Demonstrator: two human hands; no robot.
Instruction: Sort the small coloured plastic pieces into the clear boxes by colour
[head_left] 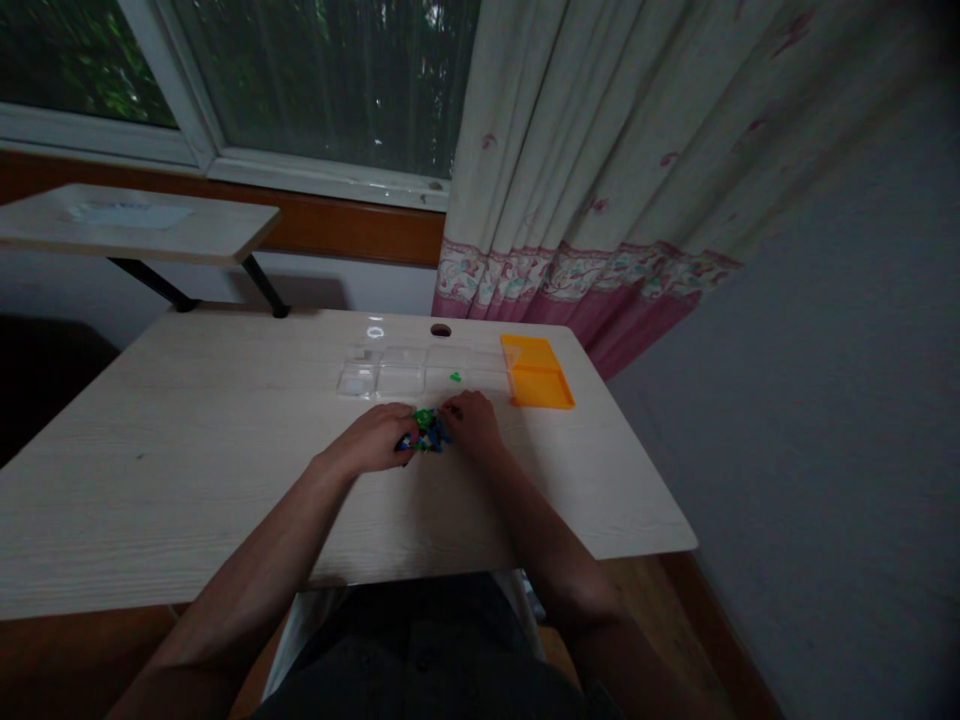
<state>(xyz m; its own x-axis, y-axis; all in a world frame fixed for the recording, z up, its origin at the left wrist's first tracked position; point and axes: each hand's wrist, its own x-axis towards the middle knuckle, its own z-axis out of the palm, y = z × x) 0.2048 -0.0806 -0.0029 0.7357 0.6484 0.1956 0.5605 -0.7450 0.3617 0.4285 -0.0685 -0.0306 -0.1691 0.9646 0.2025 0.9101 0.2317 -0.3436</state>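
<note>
A small heap of coloured pieces (430, 432), green, blue, white and dark, lies on the table between my hands; their exact kind is too small to tell. My left hand (381, 437) is curled around the heap's left side, with some pieces against its fingers. At the right edge of the heap, the fingers of my right hand (474, 424) are bent together, and what they pinch is hard to see. Just beyond them stands a clear plastic compartment tray (401, 378). One green piece (455, 377) shows in its area.
An orange plastic tray (538, 372) touches or overlaps the clear tray's right end. Behind is a round cable hole (440, 330) in the table (225, 420). A raised shelf (217, 232) on black legs stands at the back left. A curtain (540, 200) hangs behind, near the wall.
</note>
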